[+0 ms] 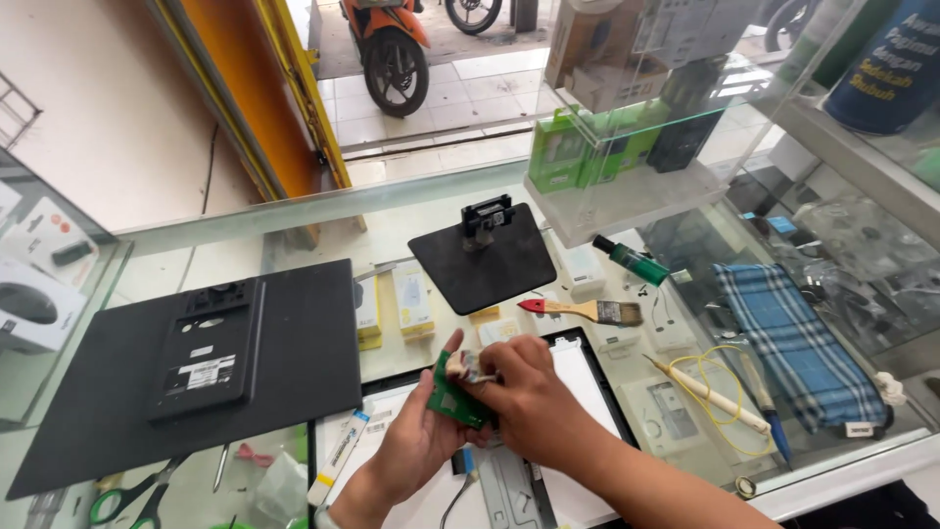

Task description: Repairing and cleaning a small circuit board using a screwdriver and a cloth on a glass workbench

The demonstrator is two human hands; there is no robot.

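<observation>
My left hand [416,431] holds a small green circuit board [452,398] from below, thumb up along its edge. My right hand [529,402] covers the board's right side, fingers pinched on a small pale part at its top [460,367]. Both hands hover over an open device with a white inner panel and black frame [583,377] lying on the glass counter. A thin cable hangs below the board [460,490].
A black monitor lies face down at left [196,362], its black stand base [485,257] behind. A red-handled brush [583,311], a green bottle [632,261], a soldering iron with yellow wire [710,395], a blue plaid cloth [798,343] and green-handled scissors [122,500] lie around.
</observation>
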